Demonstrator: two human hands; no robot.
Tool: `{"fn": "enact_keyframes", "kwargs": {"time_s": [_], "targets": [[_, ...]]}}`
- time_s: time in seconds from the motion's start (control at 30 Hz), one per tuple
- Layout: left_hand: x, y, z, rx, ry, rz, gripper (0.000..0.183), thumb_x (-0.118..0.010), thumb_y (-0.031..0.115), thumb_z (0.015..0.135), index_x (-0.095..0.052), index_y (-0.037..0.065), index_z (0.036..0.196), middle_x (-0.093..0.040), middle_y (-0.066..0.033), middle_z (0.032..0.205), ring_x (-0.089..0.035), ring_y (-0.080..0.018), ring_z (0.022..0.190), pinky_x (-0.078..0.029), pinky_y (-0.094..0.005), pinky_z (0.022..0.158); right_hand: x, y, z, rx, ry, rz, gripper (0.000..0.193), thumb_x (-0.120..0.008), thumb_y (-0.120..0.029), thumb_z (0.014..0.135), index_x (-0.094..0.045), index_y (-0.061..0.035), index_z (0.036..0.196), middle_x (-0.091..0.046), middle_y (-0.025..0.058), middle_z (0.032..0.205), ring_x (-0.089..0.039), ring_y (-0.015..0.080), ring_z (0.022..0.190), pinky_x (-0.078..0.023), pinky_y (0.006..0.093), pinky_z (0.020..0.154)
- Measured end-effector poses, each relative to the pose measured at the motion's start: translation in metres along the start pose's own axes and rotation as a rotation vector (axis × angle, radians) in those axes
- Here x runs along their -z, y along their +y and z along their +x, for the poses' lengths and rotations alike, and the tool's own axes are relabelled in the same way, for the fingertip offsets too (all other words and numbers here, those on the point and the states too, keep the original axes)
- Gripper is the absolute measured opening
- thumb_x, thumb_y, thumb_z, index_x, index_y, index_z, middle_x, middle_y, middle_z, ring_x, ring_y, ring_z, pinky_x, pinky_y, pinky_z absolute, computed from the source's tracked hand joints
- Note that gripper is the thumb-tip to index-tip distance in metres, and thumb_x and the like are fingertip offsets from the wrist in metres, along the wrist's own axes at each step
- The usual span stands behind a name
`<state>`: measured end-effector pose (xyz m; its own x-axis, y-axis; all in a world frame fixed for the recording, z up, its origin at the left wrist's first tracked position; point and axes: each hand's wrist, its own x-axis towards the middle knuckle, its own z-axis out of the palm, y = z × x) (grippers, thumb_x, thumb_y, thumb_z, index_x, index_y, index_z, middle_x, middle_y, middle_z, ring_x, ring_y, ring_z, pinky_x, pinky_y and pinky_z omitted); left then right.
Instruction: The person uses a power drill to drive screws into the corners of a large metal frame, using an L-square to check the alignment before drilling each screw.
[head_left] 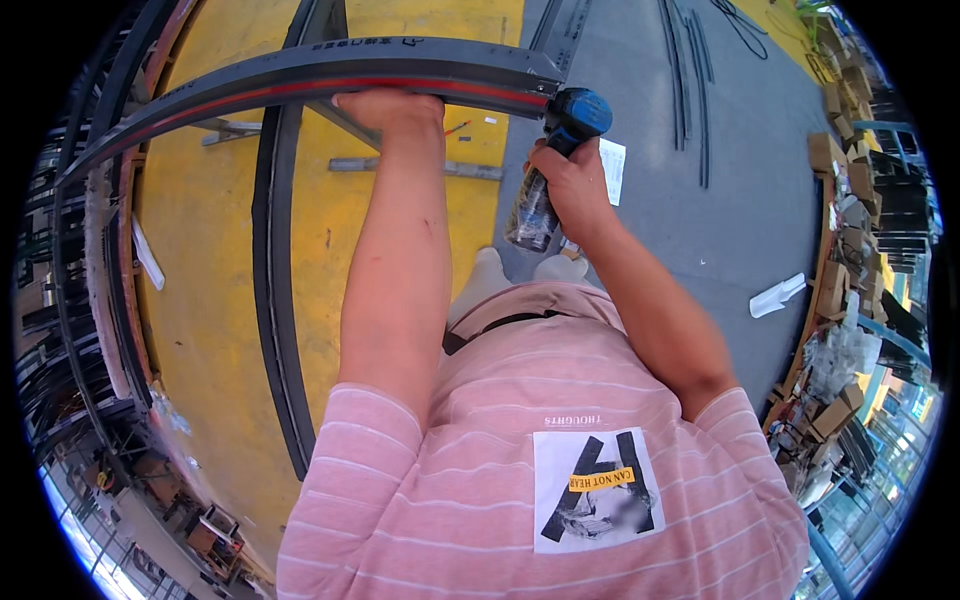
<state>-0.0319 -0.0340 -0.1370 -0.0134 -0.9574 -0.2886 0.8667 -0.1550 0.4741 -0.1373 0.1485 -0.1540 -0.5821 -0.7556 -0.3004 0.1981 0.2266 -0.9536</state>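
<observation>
A long dark grey metal profile [470, 72] with a red stripe along its near side runs across the upper left, part of a larger frame. My left hand [392, 108] grips its lower edge; the fingers go out of sight under the bar. In my right hand [575, 185], the fingers are wrapped round the handle of a blue and black cordless drill [583, 110]. The drill's head is at the right end of the profile, by the corner where another bar meets it. Whether its tip touches the metal is hidden.
A long dark bar [272, 270] runs over the yellow floor on the left. Shorter grey bars [465, 170] lie below the frame. Thin dark strips [690, 90] and a white piece [777, 297] lie on the grey floor. Cardboard boxes [832, 285] line the right side.
</observation>
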Motion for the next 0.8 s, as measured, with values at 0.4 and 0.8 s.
{"fn": "enact_keyframes", "kwargs": {"time_s": [0.4,0.8], "targets": [[-0.011,0.004,-0.003,0.05,0.145,-0.022,0.067,-0.028,0.059,0.101,-0.047,0.012,0.145,-0.046,-0.0077,0.151,-0.048,-0.0281,0.133,-0.041,-0.0447,0.113,0.033,0.003,0.002,-0.139,-0.091,0.217,0.043,-0.063,-0.005,0.081,-0.051,-0.0024,0.122,-0.062,0.0106,0.107,-0.064,0.0226,0.084,-0.055,0.0386,0.073],[-0.002,-0.004,0.005,0.061,0.142,-0.011,0.077,-0.017,0.066,0.101,-0.038,0.014,0.154,-0.037,-0.0083,0.159,-0.038,-0.0309,0.142,-0.029,-0.0449,0.121,0.019,0.009,-0.001,0.033,-0.116,-0.062,0.045,-0.063,-0.004,0.08,-0.048,-0.0022,0.122,-0.06,0.0088,0.104,-0.063,0.0214,0.085,-0.05,0.0374,0.077]]}}
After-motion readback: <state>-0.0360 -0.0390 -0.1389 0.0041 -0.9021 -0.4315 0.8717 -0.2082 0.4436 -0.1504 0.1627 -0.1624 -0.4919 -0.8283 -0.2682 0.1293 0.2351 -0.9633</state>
